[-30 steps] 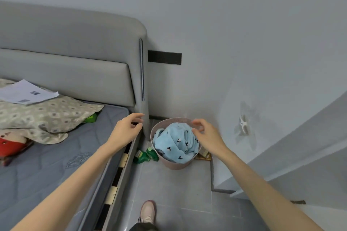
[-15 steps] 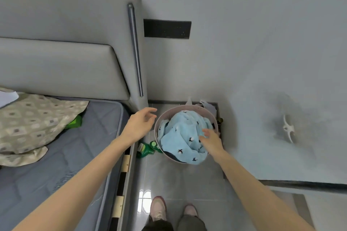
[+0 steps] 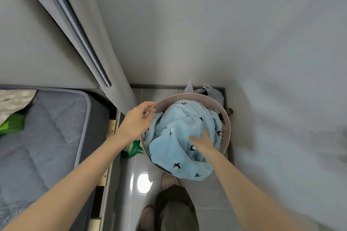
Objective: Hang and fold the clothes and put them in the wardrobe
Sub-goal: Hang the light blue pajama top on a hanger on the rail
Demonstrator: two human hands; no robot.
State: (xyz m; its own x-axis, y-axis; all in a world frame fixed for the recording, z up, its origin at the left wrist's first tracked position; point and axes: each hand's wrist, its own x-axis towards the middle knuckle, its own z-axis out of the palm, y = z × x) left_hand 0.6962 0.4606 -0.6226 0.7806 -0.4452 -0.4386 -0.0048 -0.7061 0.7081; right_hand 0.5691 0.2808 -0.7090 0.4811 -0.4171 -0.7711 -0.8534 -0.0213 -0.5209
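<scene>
The first step is in hand — pulling laundry out. The light blue garment [image 3: 180, 137] heaps in the round basket [image 3: 226, 118], spilling over its 6 o'clock rim. The right hand [image 3: 203, 141] presses into the cloth, its grip hidden; the left hand [image 3: 138, 121], loosely curled, touches the 10 o'clock rim. Next — gather a firm handful and lift clear.

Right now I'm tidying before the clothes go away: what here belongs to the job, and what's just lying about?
Part of the job:
light blue garment
pink laundry basket
left hand at its rim
right hand on the garment

Lying about:
green bottle
plastic bag
patterned pillow
</scene>
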